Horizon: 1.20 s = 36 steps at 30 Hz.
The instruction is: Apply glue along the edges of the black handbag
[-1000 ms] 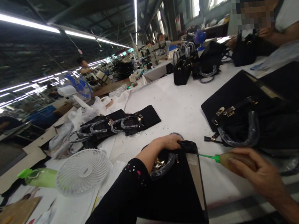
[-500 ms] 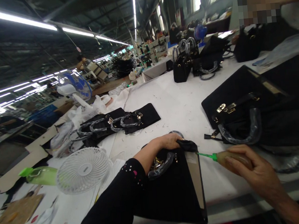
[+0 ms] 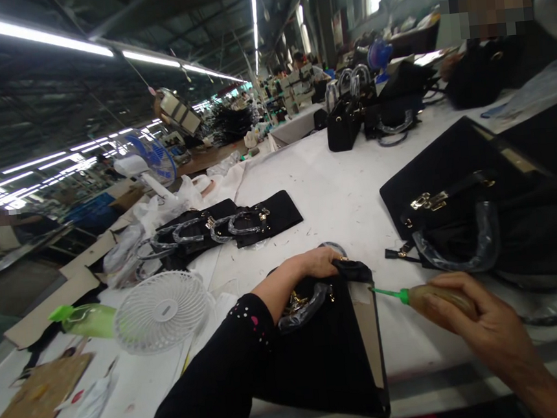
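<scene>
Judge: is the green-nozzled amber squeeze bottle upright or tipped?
Tipped: the amber squeeze bottle lies nearly level in the right hand, nozzle toward black handbag.

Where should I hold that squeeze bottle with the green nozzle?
Wrap the squeeze bottle around its amber body, coming from the right as the right hand does; its thin green nozzle points left at the black bag, leaving only the body graspable.

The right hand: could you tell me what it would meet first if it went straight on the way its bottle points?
Probably the black bag, at the upper corner that the left hand pinches. The bottle has its green nozzle just beside that corner, though depth is unclear.
</scene>
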Motion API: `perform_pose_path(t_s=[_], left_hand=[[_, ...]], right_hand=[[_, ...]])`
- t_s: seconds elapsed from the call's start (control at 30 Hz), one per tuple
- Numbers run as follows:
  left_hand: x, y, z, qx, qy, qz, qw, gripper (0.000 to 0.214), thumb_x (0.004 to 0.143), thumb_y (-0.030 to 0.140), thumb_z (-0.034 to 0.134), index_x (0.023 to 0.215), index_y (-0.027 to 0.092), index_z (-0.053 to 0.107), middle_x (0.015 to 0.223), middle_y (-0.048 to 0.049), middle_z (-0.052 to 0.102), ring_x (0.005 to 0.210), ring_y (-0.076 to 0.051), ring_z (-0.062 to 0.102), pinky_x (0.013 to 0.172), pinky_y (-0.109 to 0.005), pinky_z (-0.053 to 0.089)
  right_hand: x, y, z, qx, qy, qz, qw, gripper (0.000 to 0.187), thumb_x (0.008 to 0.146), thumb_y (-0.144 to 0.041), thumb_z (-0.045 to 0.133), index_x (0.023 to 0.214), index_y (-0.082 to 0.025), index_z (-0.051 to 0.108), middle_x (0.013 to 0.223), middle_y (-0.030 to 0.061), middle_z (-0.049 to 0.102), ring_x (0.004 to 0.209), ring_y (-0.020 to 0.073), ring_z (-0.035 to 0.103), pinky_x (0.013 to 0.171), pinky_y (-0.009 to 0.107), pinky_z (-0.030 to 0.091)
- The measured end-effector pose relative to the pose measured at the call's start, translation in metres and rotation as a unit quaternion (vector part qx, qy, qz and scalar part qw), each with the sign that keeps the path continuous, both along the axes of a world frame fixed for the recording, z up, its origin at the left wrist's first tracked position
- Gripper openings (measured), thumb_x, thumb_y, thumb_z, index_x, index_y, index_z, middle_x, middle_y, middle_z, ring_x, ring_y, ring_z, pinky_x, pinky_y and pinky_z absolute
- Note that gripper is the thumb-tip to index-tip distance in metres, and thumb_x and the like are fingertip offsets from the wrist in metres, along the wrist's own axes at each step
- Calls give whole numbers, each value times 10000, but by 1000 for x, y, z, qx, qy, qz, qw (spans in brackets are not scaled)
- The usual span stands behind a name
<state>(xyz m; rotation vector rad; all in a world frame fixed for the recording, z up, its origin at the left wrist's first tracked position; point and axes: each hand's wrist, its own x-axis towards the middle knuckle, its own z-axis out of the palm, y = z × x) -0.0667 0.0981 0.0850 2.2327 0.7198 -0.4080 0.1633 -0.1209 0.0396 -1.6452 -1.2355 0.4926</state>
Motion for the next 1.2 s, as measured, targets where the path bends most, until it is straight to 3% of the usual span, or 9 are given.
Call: perform_pose_path(t_s=[0.3, 0.53, 0.73, 0.97, 1.2], left_hand=[[1, -2, 3, 6, 5, 7, 1000, 204, 815, 148, 585, 946, 164, 740, 829, 20, 680, 805, -127, 609, 748, -194, 455], [0, -6, 5, 13, 13, 17, 1000, 203, 786, 116, 585, 913, 156, 739, 773, 23, 659, 758, -122, 584, 708, -195, 434], [0, -8, 7, 13, 10, 19, 1000, 211, 797, 128, 572, 923, 166, 736, 809, 24, 675, 765, -120, 592, 728, -195, 440], [-1, -9, 7, 20, 9, 22, 1000, 206, 798, 118, 574, 919, 161, 735, 796, 20, 668, 770, -122, 586, 708, -193, 432], [-1, -10, 8, 19, 0, 13, 1000, 211, 782, 121, 563, 908, 165, 727, 787, 27, 657, 748, -121, 580, 694, -200, 427]], right_hand=[[-5, -2, 11, -10, -26, -27, 999, 341, 810, -577, 616, 932, -264, 673, 923, 49, 709, 827, 304, 662, 776, 439, 503], [2, -3, 9, -35, -29, -19, 999, 390, 800, -640, 601, 903, -272, 680, 882, 52, 725, 790, 318, 675, 736, 458, 521], [5, -10, 5, -6, -5, -21, 1000, 365, 836, -617, 598, 977, -286, 664, 1028, 64, 705, 947, 347, 656, 843, 512, 499], [10, -17, -7, -21, 5, 93, 995, 292, 839, -551, 647, 938, -281, 695, 985, 31, 704, 951, 295, 666, 801, 392, 524], [16, -14, -11, -6, 7, 71, 997, 301, 840, -557, 653, 969, -287, 686, 1043, 35, 693, 1013, 292, 648, 881, 388, 502]])
